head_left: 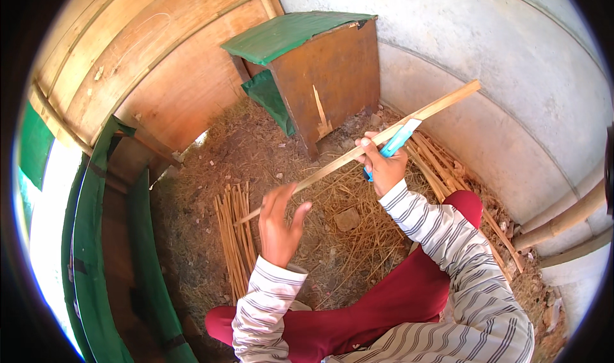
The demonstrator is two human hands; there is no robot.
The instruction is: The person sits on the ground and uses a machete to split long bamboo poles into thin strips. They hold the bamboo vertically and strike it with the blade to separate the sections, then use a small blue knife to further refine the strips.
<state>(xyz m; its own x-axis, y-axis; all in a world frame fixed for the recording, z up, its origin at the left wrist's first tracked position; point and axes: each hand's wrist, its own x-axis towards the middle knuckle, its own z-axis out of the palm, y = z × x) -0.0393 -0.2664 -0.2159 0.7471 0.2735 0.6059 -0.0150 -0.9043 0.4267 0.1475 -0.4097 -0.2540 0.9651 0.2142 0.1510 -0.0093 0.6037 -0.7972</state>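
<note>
A long, pale bamboo strip (339,163) slants across in front of me, its wide end up at the right and its thin end low at the left. My right hand (387,171) is closed round a light-blue utility knife (398,140), whose blade end lies against the strip. The strip also runs under that hand's thumb and fingertips. Over the thin end is my left hand (279,232), fingers raised across the strip and thumb held apart. Whether those fingers touch the strip is hidden.
Bamboo strips (233,238) lie bundled on the ground at left; longer ones (441,165) lie by the pale wall (486,56) at right. Shavings (368,219) cover the ground between. A wooden box (332,75) with a green top stands ahead. Green-covered boards (96,254) line the left.
</note>
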